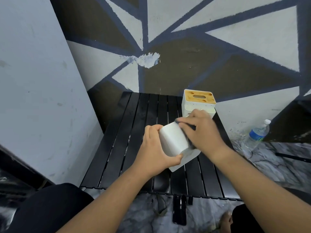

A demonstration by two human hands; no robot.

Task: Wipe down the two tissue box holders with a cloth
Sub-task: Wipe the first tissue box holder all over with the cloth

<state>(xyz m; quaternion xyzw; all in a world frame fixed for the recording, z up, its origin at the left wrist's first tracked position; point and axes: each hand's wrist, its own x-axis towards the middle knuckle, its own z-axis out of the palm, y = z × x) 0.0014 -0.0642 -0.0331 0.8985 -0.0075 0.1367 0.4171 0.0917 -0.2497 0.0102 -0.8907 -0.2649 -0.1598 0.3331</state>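
Near tissue box holder (173,140): white, tilted over the middle of the table (127,132), its lower corner at the slats. Left hand (154,145) grasps it from the left, thumb under its near edge. Right hand (202,132), blurred, is curled on a dark cloth (189,140) laid against the holder's right side. Second tissue box holder (198,105): upright at the table's far right corner, wooden lid up. Water bottle (257,135): on the floor, right of the table
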